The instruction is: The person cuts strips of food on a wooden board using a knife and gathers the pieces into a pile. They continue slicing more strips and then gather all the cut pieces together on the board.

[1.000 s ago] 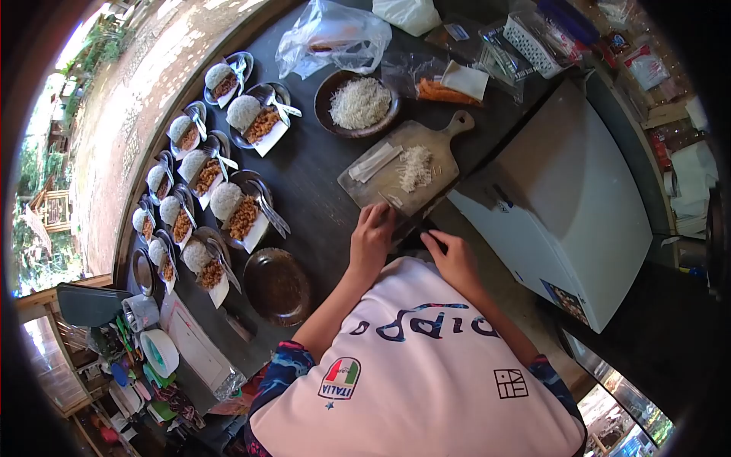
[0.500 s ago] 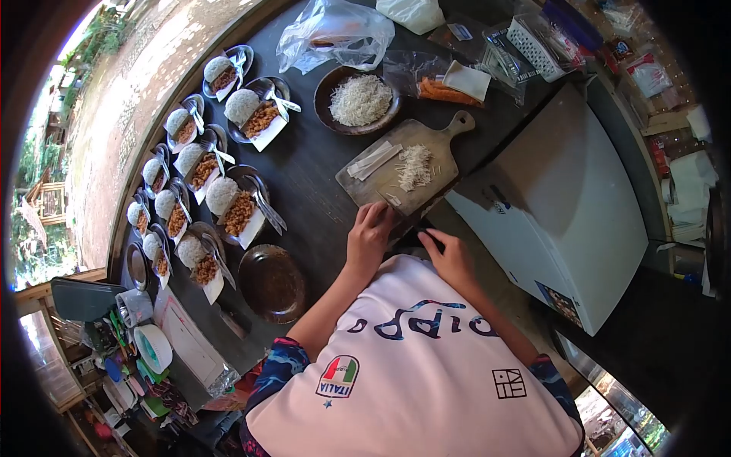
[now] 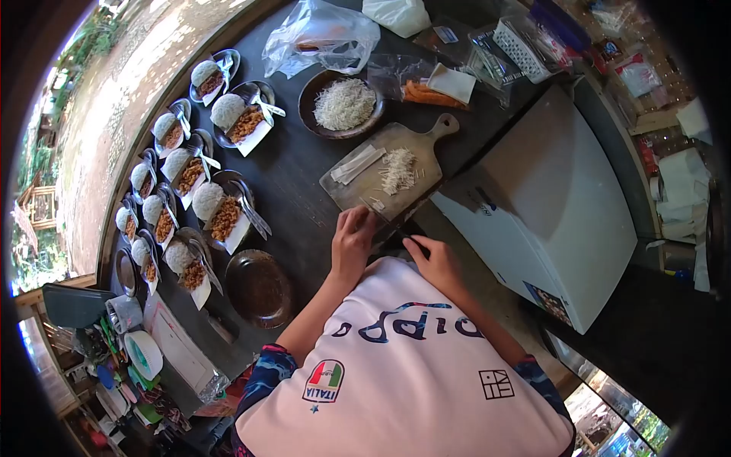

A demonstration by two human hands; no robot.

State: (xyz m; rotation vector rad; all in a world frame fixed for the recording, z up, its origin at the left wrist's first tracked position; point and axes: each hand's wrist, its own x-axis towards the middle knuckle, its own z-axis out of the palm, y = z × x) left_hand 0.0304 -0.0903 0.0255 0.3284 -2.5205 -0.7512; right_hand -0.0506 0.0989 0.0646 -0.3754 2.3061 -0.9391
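A wooden cutting board (image 3: 419,156) lies on the dark table, bearing thin white shreds (image 3: 397,170) and a few flat uncut white strips (image 3: 358,165). My left hand (image 3: 354,234) is at the board's near edge, fingers curled together; what is under them is hidden. To its right, my right hand (image 3: 432,257) is closed round the dark handle of what looks like a knife (image 3: 407,235), its blade mostly hidden near the board's edge. Small white pieces (image 3: 377,204) lie just beyond my left fingers. Behind the board stands a brown bowl (image 3: 307,103) heaped with white shreds (image 3: 344,104).
Several plates with rice mounds (image 3: 207,201), brown food and cutlery fill the left side. An empty dark bowl (image 3: 259,289) stands left of my left arm. Plastic bags (image 3: 324,38) and a packet of orange food (image 3: 430,93) lie behind; a white freezer (image 3: 548,206) is right.
The whole view has shifted slightly, so the table and its things appear further left. Both hands remain at about the same place by the board's near edge.
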